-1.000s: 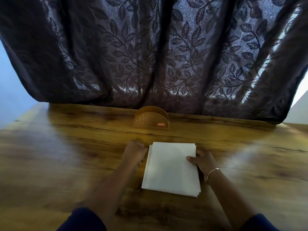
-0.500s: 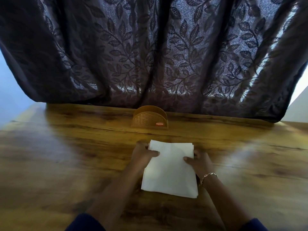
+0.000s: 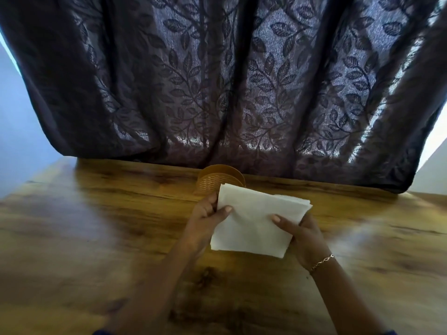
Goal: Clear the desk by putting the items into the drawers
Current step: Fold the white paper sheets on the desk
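A stack of white paper napkins (image 3: pixel 254 223) is lifted off the wooden desk (image 3: pixel 96 238), tilted with its far edge raised. My left hand (image 3: pixel 205 218) grips its left edge, thumb on top and fingers underneath. On the right edge, my right hand (image 3: pixel 302 235) holds the stack the same way; a thin bracelet circles that wrist. Just behind the napkins stands an orange mesh napkin holder (image 3: pixel 217 180), partly hidden by the stack's far corner. No drawer is in view.
A dark leaf-patterned curtain (image 3: pixel 229 81) hangs along the desk's far edge. Pale wall (image 3: pixel 14 131) shows at far left and far right.
My left hand moved in from beside the stack and took hold of its left edge. Both hands then lifted the napkins off the desk, tilting them up toward the holder.
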Available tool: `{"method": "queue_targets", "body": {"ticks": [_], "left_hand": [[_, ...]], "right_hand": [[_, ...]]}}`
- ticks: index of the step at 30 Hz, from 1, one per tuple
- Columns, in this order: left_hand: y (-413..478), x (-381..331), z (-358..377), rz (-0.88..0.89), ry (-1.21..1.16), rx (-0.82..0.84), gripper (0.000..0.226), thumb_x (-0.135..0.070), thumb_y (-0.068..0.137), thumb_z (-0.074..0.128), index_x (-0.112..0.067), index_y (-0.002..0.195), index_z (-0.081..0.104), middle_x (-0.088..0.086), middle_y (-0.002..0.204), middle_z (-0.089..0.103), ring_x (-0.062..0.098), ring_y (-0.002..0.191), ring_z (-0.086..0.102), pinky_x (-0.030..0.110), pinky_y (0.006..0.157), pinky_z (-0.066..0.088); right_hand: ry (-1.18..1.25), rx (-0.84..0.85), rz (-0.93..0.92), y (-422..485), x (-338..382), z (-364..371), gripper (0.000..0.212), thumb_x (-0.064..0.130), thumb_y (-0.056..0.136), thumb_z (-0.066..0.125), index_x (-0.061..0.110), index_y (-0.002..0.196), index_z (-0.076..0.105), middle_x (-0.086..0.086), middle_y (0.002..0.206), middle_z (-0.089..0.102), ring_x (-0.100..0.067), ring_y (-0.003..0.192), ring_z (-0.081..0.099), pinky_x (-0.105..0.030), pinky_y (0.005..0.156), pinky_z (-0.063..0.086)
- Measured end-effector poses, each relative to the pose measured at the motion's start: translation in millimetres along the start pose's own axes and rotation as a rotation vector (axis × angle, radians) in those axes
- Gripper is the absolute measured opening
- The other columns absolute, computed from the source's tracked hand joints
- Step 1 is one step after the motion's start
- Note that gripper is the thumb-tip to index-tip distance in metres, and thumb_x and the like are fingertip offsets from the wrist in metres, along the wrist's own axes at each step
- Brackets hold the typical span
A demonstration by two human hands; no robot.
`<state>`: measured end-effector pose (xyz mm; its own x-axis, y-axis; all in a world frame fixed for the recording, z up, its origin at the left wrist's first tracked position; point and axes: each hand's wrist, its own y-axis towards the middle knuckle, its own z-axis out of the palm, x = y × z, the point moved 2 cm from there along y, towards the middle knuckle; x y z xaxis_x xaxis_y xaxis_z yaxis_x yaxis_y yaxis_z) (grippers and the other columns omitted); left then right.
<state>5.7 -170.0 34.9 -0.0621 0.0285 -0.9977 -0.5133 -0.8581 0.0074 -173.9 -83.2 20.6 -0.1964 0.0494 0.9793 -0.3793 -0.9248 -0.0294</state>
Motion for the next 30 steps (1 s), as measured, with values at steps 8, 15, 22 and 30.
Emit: {"method": "queue_targets", "body": {"ticks": [8,15,22,30], "left_hand": [[-8.3,28.1,-0.9,-0.124,0.017,0.0,0.027,-0.002,0.083,0.061,-0.021,0.103,0.058,0.006,0.108,0.065,0.027,0.103,0.06,0.04,0.084,0.054],[-9.3,30.7,-2.1,-0.115,0.061,-0.034,0.028,-0.004,0.088,0.056,-0.028,0.102,0.06,0.003,0.11,0.067,0.024,0.105,0.06,0.047,0.092,0.05],[-15.7,50.1,-2.6,-0.263,0.233,0.033,0.031,-0.011,0.091,0.055,-0.019,0.121,0.054,0.001,0.118,0.06,0.021,0.111,0.055,0.041,0.096,0.048],[-19.2,61.1,5.4,-0.496,0.065,-0.101,0.034,-0.01,0.088,0.058,-0.017,0.121,0.052,0.004,0.118,0.058,0.025,0.112,0.052,0.042,0.096,0.046]], "right_hand": [[-0.15,0.055,0.051,3.9,-6.7,3.9,0.059,0.032,0.035,0.079,0.013,0.089,0.065,-0.003,0.08,0.073,-0.02,0.075,0.07,-0.033,0.062,0.057],[-0.066,0.087,0.006,2.6,0.3,5.6,0.047,0.015,0.048,0.078,0.014,0.092,0.065,0.0,0.08,0.074,-0.015,0.072,0.071,-0.025,0.055,0.055],[-0.133,-0.047,0.071,7.5,1.7,-0.9,0.006,0.009,0.078,0.069,0.007,0.082,0.064,-0.007,0.075,0.071,-0.019,0.066,0.068,-0.03,0.056,0.054],[-0.466,-0.139,0.152,44.2,18.1,-16.3,0.011,-0.001,0.084,0.06,0.002,0.094,0.064,-0.012,0.087,0.063,-0.023,0.079,0.059,-0.034,0.074,0.05]]}}
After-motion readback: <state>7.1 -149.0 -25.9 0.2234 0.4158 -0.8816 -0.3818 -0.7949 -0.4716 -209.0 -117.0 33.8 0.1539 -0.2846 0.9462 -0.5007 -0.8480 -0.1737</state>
